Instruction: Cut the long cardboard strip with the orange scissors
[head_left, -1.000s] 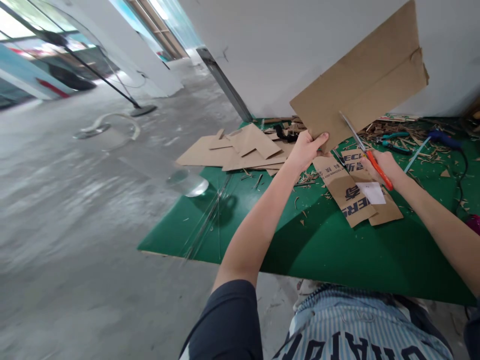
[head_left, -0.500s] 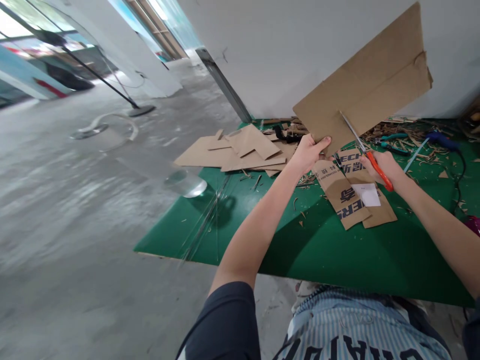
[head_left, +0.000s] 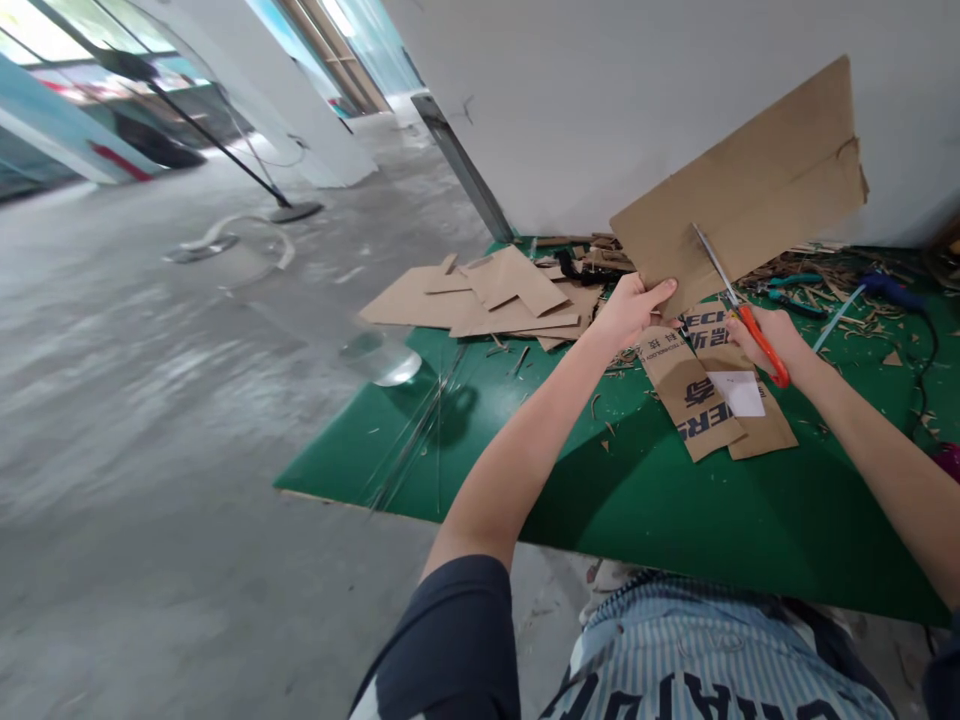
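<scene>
Surface: a green mat [head_left: 675,520] lay flat on a grey concrete floor [head_left: 150,480], its far edge against a white wall [head_left: 600,100]; cardboard slivers and chips were scattered over it.
Room: bare and bright, with glazing at the upper left, a slanted metal strip [head_left: 465,170] at the foot of the wall and a dark stand with a round base [head_left: 296,211] out on the floor.
Left hand: the left hand [head_left: 630,310] was closed on the lower corner of a cardboard sheet [head_left: 742,190], thumb on the near face, holding it tilted in the air above the mat.
Right hand: the right hand [head_left: 772,335] was wrapped round the orange handles of the scissors [head_left: 739,305]; the blades pointed up into the sheet's lower edge, and whether they were parted could not be told.
Under the hands: printed cardboard strips [head_left: 694,395] with a white label [head_left: 739,392] lay on the mat.
Left of them: a heap of flat cardboard pieces [head_left: 487,300] overhung the mat's corner, near a clear glass vessel [head_left: 375,355].
Far right: teal-handled pliers [head_left: 787,288] and a blue tool with a black cord [head_left: 889,288] lay among scraps.
Change: against the frame a second before, the sheet stood lower and further right in view, the grips on sheet and scissors were unchanged, and the view had swung slightly.
</scene>
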